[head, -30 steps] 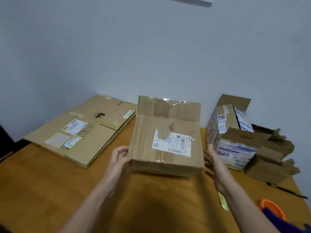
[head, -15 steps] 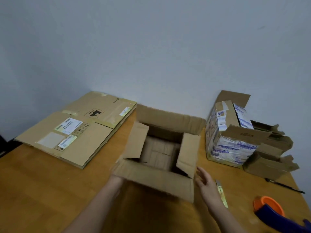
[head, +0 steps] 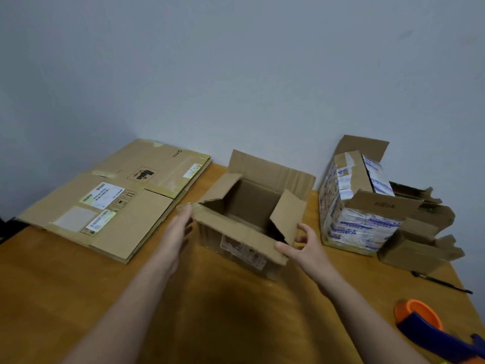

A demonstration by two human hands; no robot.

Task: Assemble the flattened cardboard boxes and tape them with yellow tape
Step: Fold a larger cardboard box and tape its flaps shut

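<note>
A small brown cardboard box stands upright mid-table with its top open and all flaps raised. My left hand lies with straight fingers against the left end of the near flap. My right hand pinches the near flap's right corner, thumb on top, below the right side flap. A stack of flattened boxes with shipping labels lies at the left. The tape dispenser, orange and dark blue, sits at the bottom right corner.
An assembled box wrapped in printed tape stands at the right, with smaller opened boxes behind and beside it. A black pen lies near the table's right edge. The wooden table meets a grey wall.
The box was held with its taped, labelled face up; it now stands with its open top up. Both hands moved from the box's sides to its near flap.
</note>
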